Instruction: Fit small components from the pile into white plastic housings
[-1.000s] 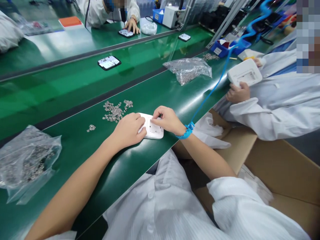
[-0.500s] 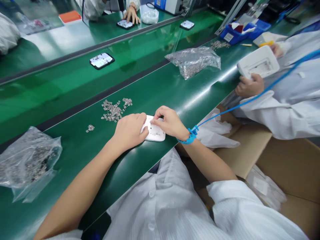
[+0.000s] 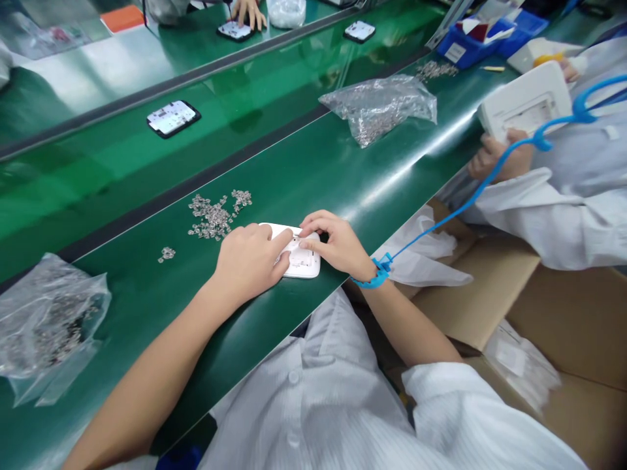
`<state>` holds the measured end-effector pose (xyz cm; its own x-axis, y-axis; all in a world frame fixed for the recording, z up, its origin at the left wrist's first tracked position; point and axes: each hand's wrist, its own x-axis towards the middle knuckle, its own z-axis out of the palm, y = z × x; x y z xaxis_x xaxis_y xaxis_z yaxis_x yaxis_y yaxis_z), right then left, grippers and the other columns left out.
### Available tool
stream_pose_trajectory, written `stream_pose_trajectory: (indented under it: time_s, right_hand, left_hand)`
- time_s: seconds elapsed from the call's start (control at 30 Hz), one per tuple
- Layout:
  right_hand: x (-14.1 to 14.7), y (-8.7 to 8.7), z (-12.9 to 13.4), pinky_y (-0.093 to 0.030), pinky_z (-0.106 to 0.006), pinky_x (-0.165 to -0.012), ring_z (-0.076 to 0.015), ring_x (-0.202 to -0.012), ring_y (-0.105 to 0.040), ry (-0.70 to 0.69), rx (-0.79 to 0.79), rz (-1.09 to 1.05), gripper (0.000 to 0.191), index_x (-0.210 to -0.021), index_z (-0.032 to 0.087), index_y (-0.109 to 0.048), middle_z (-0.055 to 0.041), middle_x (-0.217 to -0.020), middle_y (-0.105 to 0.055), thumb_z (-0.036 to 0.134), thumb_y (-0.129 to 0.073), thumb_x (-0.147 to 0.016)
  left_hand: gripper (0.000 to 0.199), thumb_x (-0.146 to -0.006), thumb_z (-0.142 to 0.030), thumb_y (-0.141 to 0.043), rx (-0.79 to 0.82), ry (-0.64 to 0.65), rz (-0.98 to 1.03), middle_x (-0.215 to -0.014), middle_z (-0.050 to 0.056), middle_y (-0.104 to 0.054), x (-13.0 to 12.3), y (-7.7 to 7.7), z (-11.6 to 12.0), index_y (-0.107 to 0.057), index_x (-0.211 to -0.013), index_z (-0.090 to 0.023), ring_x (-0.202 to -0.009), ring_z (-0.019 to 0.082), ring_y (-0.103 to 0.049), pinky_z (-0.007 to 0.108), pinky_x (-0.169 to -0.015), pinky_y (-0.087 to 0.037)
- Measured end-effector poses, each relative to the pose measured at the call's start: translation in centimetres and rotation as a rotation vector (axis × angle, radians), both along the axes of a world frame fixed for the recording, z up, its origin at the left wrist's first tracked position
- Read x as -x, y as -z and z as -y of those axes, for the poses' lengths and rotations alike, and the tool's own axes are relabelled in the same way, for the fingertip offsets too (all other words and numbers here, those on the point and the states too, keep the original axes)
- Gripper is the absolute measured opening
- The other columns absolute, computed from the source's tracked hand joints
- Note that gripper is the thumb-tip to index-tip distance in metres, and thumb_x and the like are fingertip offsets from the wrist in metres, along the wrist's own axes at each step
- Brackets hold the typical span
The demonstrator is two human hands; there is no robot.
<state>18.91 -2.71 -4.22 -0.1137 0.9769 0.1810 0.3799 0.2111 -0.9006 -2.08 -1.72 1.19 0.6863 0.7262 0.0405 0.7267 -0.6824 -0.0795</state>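
Note:
A white plastic housing [image 3: 304, 264] lies on the green work surface, partly covered by both hands. My left hand [image 3: 249, 259] is wrapped over its left side, thumb and index finger on the inner face. At the right edge is my right hand [image 3: 336, 245], its thumb and fingers bent close together over the housing; whether something small is between them is hidden. A blue strap with a cord [image 3: 375, 274] circles my right wrist. Small metal pieces [image 3: 211, 219] are heaped behind my left hand, with a smaller cluster [image 3: 167, 254] to their left.
Clear bags of metal parts lie at the left [image 3: 59, 333] and further back [image 3: 379, 108]. Black-edged devices [image 3: 173, 118] sit on the green belt. At right, a person holds a white housing [image 3: 529, 104] above an open cardboard box [image 3: 563, 326].
My left index finger has extended onto the housing, and my right fingers have shifted slightly. The device on the belt appears further left. The blue cord now has a loop at right.

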Motion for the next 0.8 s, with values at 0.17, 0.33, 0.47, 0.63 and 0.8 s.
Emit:
stream_pose_trajectory:
  time_s: [0.17,0.33,0.47,0.63,0.8]
  right_hand:
    - [0.3,0.4,0.7,-0.051,-0.036,-0.088,-0.0188,-0.097,-0.065,0.049,-0.08,0.002,0.005,-0.083,0.021,-0.071,-0.0047,-0.104,-0.069,0.019,-0.068,-0.085]
    - [0.8,0.4,0.6,-0.05,-0.037,-0.09,-0.0198,-0.098,-0.063,0.033,-0.085,0.073,0.007,-0.083,0.021,-0.064,-0.0053,-0.104,-0.065,0.017,-0.061,-0.088]
    - [1.2,0.4,0.7,-0.049,-0.04,-0.094,-0.0216,-0.103,-0.06,0.042,-0.114,0.144,0.01,-0.083,0.021,-0.058,-0.0071,-0.105,-0.062,0.014,-0.055,-0.089]
    - [1.6,0.4,1.0,-0.048,-0.043,-0.095,-0.0232,-0.105,-0.057,0.047,-0.105,0.194,0.011,-0.085,0.022,-0.054,-0.0082,-0.107,-0.057,0.013,-0.051,-0.091]
    - [1.9,0.7,1.3,-0.048,-0.043,-0.093,-0.0239,-0.103,-0.057,0.084,-0.131,0.212,0.011,-0.085,0.022,-0.053,-0.0092,-0.106,-0.057,0.012,-0.05,-0.09]
  left_hand:
    - [0.036,-0.101,-0.039,-0.038,-0.001,0.027,-0.001,-0.082,0.008,-0.063,0.1,-0.1,-0.1,-0.069,-0.119,-0.03,-0.076,0.025,-0.06,0.034,-0.061,-0.03]
    - [0.04,-0.103,-0.04,-0.036,0.044,0.028,0.016,-0.082,0.008,-0.062,0.3,0.0,-0.2,-0.069,-0.124,-0.032,-0.077,0.024,-0.058,0.033,-0.063,-0.032]
    - [0.041,-0.103,-0.041,-0.035,0.051,0.016,0.01,-0.082,0.008,-0.061,0.3,0.0,-0.1,-0.068,-0.125,-0.032,-0.076,0.023,-0.057,0.033,-0.064,-0.033]
    - [0.041,-0.103,-0.041,-0.034,0.045,0.017,-0.011,-0.08,0.008,-0.059,0.2,0.0,-0.1,-0.069,-0.125,-0.032,-0.077,0.024,-0.057,0.034,-0.064,-0.033]
    - [0.041,-0.103,-0.042,-0.036,0.052,0.024,0.013,-0.08,0.008,-0.059,0.4,0.0,-0.1,-0.069,-0.125,-0.032,-0.075,0.023,-0.055,0.033,-0.063,-0.028]
